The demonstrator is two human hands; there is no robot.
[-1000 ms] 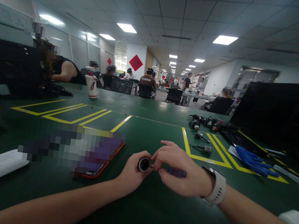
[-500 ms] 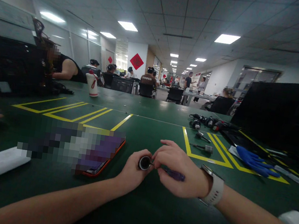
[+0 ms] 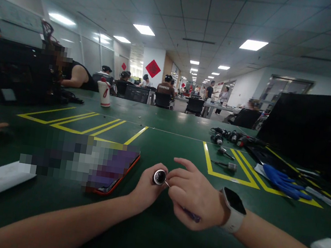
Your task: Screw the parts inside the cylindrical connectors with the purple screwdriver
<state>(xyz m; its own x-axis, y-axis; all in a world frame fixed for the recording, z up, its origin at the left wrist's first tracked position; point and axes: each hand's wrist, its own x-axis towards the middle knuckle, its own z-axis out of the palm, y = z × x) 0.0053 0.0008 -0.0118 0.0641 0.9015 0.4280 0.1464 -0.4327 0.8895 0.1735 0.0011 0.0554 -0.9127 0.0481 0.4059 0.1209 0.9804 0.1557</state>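
- Silver-rimmed cylinder (image 3: 159, 176): grasped in my left hand (image 3: 145, 188), near the orange-edged device (image 3: 115, 170), to its right.
- My right hand (image 3: 192, 196) clasps a purple-handled tool (image 3: 194, 216), farther right of the device, thin shaft beside the rim.
- Blue glove (image 3: 284, 181): well right of the device.

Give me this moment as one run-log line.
Left hand: grips silver-rimmed round part | Right hand: holds purple-handled tool, thin shaft beside part | Nearby: blue glove, right; orange-edged item, left
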